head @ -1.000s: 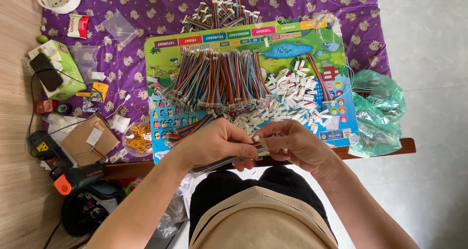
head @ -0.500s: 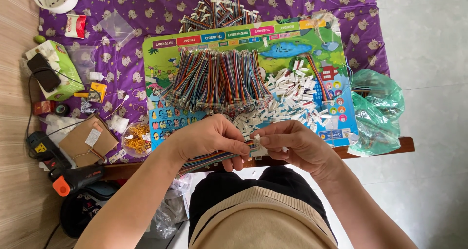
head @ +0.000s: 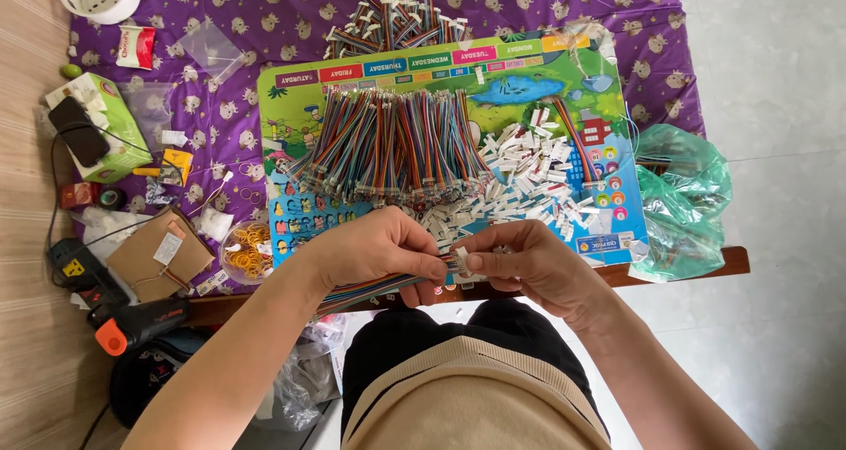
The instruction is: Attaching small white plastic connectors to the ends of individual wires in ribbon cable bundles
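Note:
My left hand grips a flat multicoloured ribbon cable that runs out to the lower left. My right hand pinches a small white connector at the cable's end, and the two hands meet at the table's near edge. Beyond them a big bundle of multicoloured ribbon cables lies fanned on a colourful picture board. To its right is a heap of loose white connectors. A second pile of finished cables lies at the far side.
A purple patterned cloth covers the table. On the left stand a green tissue box with a phone, a cardboard box, a dish of rubber bands and a glue gun. A green plastic bag hangs at the right.
Both hands have stayed together at the table's near edge, with only small finger movements on the cable end and connector.

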